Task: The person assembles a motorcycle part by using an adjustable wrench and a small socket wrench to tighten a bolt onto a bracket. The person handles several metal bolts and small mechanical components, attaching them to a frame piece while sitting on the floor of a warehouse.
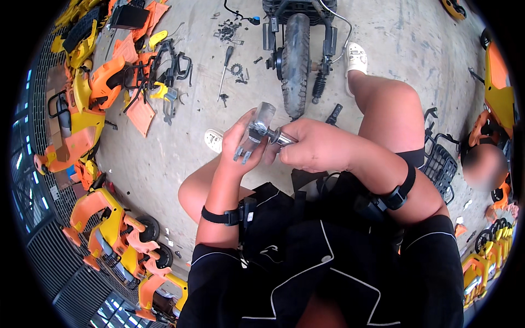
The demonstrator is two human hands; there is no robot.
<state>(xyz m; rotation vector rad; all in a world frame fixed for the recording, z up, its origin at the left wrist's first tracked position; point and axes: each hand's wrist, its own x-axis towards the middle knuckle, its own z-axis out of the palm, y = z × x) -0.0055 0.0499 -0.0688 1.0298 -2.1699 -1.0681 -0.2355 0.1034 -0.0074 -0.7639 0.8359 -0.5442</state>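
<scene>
In the head view, my left hand [243,147] is closed around a silver metal part [261,115], which has a cylindrical upper end and short prongs at the lower end. My right hand [309,142] grips a short, shiny cylindrical piece [283,139] with a ringed end, held against the side of the silver part. Both hands are close together above my lap, in front of the black tyre [296,65] of an upturned or partly dismantled vehicle, whose black spring shock [320,82] hangs beside the wheel.
A screwdriver [227,65], small hardware [228,30] and black frames [169,65] lie on the concrete floor [147,169]. Orange and yellow vehicle bodies [98,229] crowd the left and right edges. A black rack [440,164] lies at right, near another person's blurred head [484,167].
</scene>
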